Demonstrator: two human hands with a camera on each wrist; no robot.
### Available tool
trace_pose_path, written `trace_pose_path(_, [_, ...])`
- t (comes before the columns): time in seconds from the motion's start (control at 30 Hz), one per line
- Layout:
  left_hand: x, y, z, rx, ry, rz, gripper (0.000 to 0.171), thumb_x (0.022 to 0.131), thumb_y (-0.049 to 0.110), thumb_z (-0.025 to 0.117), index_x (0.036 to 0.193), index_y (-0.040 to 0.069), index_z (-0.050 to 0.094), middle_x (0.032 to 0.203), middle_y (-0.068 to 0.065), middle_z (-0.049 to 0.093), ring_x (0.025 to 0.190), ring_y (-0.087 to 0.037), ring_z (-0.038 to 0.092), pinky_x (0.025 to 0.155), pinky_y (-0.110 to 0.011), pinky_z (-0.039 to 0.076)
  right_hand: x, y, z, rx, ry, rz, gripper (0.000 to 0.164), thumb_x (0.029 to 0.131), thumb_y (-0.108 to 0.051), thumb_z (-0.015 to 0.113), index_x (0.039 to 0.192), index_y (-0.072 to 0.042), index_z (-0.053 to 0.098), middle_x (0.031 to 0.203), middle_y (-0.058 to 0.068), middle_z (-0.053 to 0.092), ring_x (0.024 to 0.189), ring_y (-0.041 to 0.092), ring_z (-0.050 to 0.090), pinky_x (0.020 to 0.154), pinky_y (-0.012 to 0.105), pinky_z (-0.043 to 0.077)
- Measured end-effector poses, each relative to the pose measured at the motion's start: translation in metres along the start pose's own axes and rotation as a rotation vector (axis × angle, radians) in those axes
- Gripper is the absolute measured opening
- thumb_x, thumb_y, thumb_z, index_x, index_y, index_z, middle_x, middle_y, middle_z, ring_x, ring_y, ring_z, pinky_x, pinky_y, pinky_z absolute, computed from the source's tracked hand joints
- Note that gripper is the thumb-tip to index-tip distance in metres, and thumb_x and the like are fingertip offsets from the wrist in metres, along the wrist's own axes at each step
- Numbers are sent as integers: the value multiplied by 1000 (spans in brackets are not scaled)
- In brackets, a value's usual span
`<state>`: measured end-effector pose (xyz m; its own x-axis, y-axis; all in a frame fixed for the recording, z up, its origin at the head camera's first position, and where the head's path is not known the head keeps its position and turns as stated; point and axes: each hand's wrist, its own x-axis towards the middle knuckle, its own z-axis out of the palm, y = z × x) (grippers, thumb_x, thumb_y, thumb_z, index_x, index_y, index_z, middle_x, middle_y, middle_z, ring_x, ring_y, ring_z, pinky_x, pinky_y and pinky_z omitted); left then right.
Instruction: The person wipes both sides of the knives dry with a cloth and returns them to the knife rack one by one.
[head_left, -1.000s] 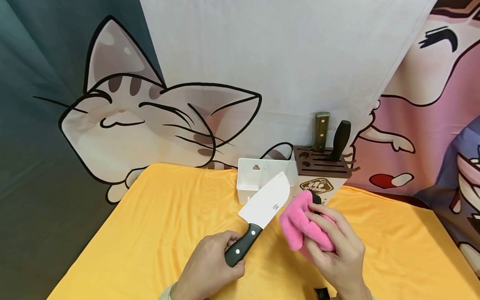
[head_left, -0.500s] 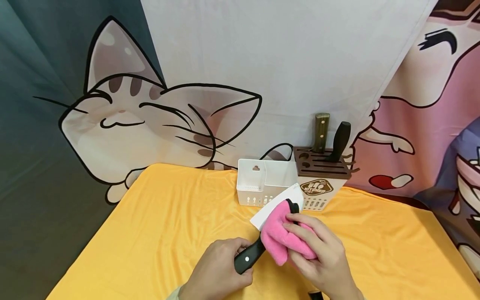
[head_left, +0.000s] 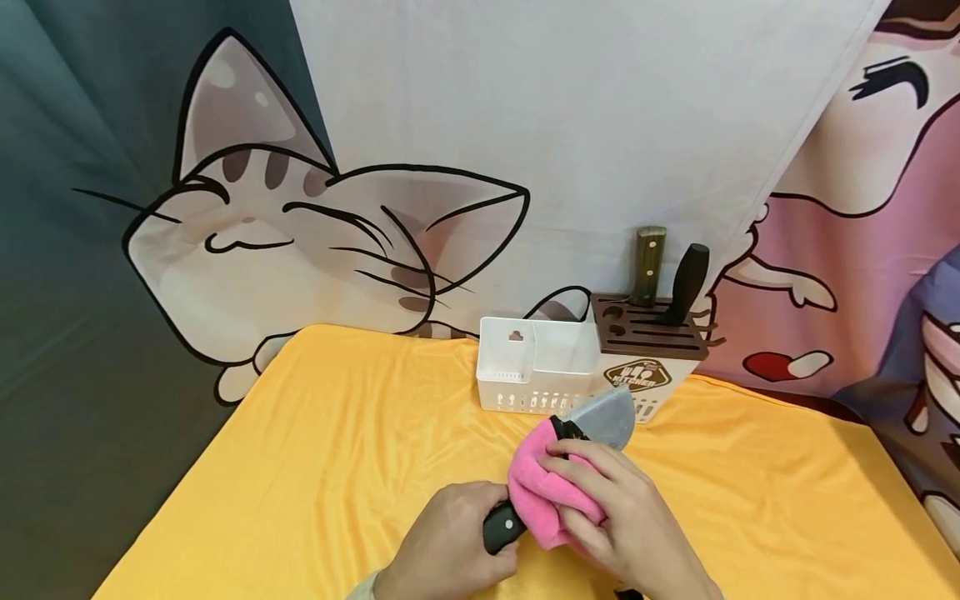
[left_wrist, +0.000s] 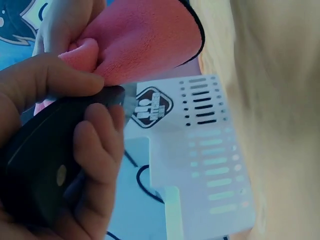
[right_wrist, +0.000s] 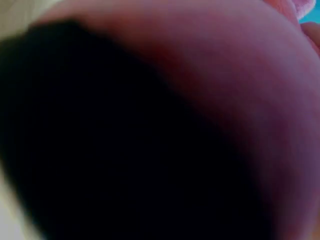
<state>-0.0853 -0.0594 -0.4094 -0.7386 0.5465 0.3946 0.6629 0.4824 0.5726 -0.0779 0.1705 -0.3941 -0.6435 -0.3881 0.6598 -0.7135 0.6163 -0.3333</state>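
Note:
In the head view my left hand [head_left: 453, 543] grips the black riveted handle of a broad kitchen knife [head_left: 609, 417], its blade pointing up and to the right. My right hand [head_left: 626, 512] holds a bunched pink cloth [head_left: 542, 487] with a dark edge against the blade near the handle. Only the front part of the blade shows past the cloth. The left wrist view has the black knife handle [left_wrist: 37, 150] close up, thumb and fingers curled round it, with the pink cloth [left_wrist: 150, 37] beyond. Blurred skin and a dark shape fill most of the right wrist view.
Behind the hands stands a white knife holder [head_left: 536, 392] with a brown slotted top [head_left: 648, 329]. Two knives stand in it, one with a wooden handle [head_left: 648, 267], one with a black handle [head_left: 687, 283]. A yellow cloth [head_left: 360, 433] covers the table; printed curtains hang behind.
My right hand has brought the pink cloth left and down onto the knife, covering the rear of the blade. My left hand has shifted slightly right and turned the knife so its blade looks greyer.

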Motion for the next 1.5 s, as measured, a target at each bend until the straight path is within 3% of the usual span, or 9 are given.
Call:
trace_pose_path(0.13, [1,-1,4,19,39,89,27,66,7,79,79,20,59,66,18,45,59,7,38,56,-5,31,0,0,-1,-21,-25,57,40,78,-12,74,117,-22,72,124,-5,65,111,15,59,106,14,32])
trace_pose_path(0.3, [2,0,4,37,40,130,24,68,6,79,84,17,65,66,18,46,58,9,35,55,-4,31,2,0,3,-26,72,16,32,82,-14,71,113,-19,74,119,-3,68,106,17,62,105,16,35])
trace_pose_path(0.43, [2,1,3,38,19,135,24,73,9,79,94,13,69,69,17,51,60,10,38,56,-4,33,2,1,5,-14,135,15,28,85,-15,69,113,-15,75,117,0,69,104,19,64,106,17,36])
trace_pose_path(0.63, [2,1,4,46,14,152,24,75,13,81,96,12,71,72,14,59,61,11,41,57,-4,35,0,1,4,-45,140,144,29,85,-11,71,113,-13,75,117,2,69,105,23,65,107,13,34])
trace_pose_path(0.77, [1,2,5,36,18,169,29,76,13,82,103,11,73,75,12,65,61,11,43,57,-3,36,-1,4,2,-86,197,191,30,80,-7,71,110,-11,76,114,4,70,102,25,66,105,12,34])
trace_pose_path(1.07, [1,3,5,25,33,182,28,73,12,83,99,12,71,66,16,51,58,11,34,52,-2,30,-1,12,-4,-158,276,260,32,77,0,72,108,-6,75,111,6,71,100,29,67,104,9,33])
trace_pose_path(1.5, [0,3,3,33,38,211,28,70,10,82,95,16,71,66,18,53,58,12,33,51,-3,29,-7,23,-15,-264,367,349,35,74,2,75,108,-7,75,110,7,71,96,32,68,99,1,28])
